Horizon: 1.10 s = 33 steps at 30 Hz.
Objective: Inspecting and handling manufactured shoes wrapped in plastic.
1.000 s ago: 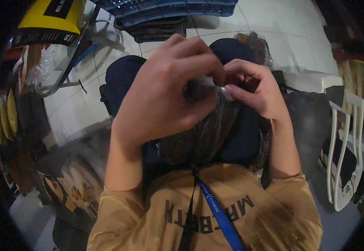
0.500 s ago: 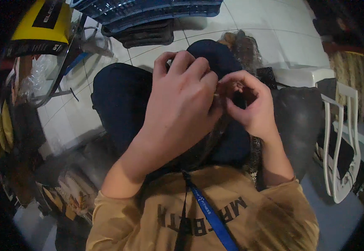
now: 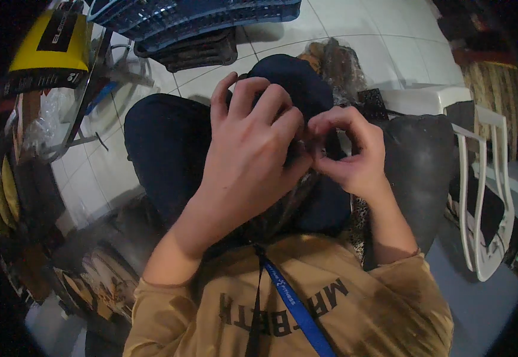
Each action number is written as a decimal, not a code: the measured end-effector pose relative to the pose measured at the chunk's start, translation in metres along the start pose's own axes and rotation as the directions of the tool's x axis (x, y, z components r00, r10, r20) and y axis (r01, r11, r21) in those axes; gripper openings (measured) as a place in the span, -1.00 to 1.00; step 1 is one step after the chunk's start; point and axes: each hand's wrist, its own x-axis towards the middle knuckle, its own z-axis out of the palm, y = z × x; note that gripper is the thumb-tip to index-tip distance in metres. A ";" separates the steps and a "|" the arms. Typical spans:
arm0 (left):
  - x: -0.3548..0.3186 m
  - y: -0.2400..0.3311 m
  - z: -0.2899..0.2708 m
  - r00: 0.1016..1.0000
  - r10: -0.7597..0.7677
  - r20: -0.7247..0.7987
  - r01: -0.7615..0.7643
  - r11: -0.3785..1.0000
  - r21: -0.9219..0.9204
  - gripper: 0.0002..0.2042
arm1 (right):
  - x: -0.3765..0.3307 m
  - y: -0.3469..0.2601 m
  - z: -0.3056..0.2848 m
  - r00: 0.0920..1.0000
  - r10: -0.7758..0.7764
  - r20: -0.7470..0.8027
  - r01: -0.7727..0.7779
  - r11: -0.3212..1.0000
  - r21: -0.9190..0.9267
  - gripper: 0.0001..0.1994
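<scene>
My left hand (image 3: 244, 146) is held back-up over my lap, its fingers curled and its outermost finger lifted away. Its thumb reaches toward my right hand (image 3: 360, 157), which makes a ring with thumb and forefinger pinched together. The fingertips of both hands meet around something small and dark, too hidden to name. Below them a dark, shiny, plastic-like thing (image 3: 297, 199) lies between my thighs, mostly covered by the left hand. My legs in dark trousers (image 3: 163, 134) are spread beneath the hands.
A blue plastic crate (image 3: 199, 24) stands ahead, above a black crate (image 3: 190, 53). A yellow and black box (image 3: 50, 44) is at far left near a metal frame. To my right are a dark grey cushion (image 3: 419, 160) and a white plastic chair (image 3: 479, 196). A clear plastic-wrapped bundle (image 3: 342, 68) lies beyond my knees.
The left hand's fingers have spread a little, the outermost one lifting. My right thumb and forefinger have closed into a tighter pinch. The view has shifted slightly.
</scene>
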 end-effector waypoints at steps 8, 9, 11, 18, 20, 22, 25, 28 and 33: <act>0.001 -0.008 0.000 1.000 -0.027 0.008 0.028 0.999 -0.019 -0.75 | 0.012 0.003 -0.003 0.997 0.026 0.069 -0.034 0.993 0.117 -0.53; 0.001 -0.007 -0.001 1.000 -0.014 0.015 0.015 0.999 -0.044 -0.76 | 0.014 0.001 -0.007 0.997 0.027 0.069 -0.035 0.992 0.118 -0.53; 0.001 -0.007 -0.004 1.000 -0.024 0.015 0.024 1.000 -0.007 -0.76 | 0.017 -0.004 -0.012 0.988 0.083 0.133 -0.088 0.996 0.028 -0.54; 0.004 -0.010 0.003 0.998 -0.041 -0.037 0.041 0.999 -0.007 -0.76 | 0.021 0.001 -0.003 0.993 0.043 0.111 -0.048 0.998 0.035 -0.57; 0.005 -0.009 0.006 0.997 -0.051 -0.051 0.048 0.998 -0.045 -0.76 | 0.018 0.006 -0.001 0.995 -0.073 0.070 0.077 0.996 -0.054 -0.59; 0.004 -0.009 0.007 0.996 -0.056 -0.063 0.050 0.995 -0.084 -0.76 | 0.015 0.011 0.001 0.988 -0.149 0.044 0.151 0.988 -0.036 -0.59; 0.005 -0.008 0.007 0.996 -0.062 -0.069 0.057 0.996 -0.073 -0.77 | 0.013 0.017 0.000 0.950 -0.313 -0.003 0.312 0.949 -0.033 -0.59; 0.007 -0.011 0.005 0.993 -0.063 -0.102 0.061 0.998 -0.015 -0.79 | 0.012 0.017 0.000 0.958 -0.285 -0.031 0.283 0.958 -0.054 -0.59; 0.007 -0.015 0.002 0.996 -0.019 -0.092 0.011 0.997 -0.083 -0.79 | 0.015 0.008 0.000 0.996 -0.073 -0.047 0.077 0.994 0.080 -0.61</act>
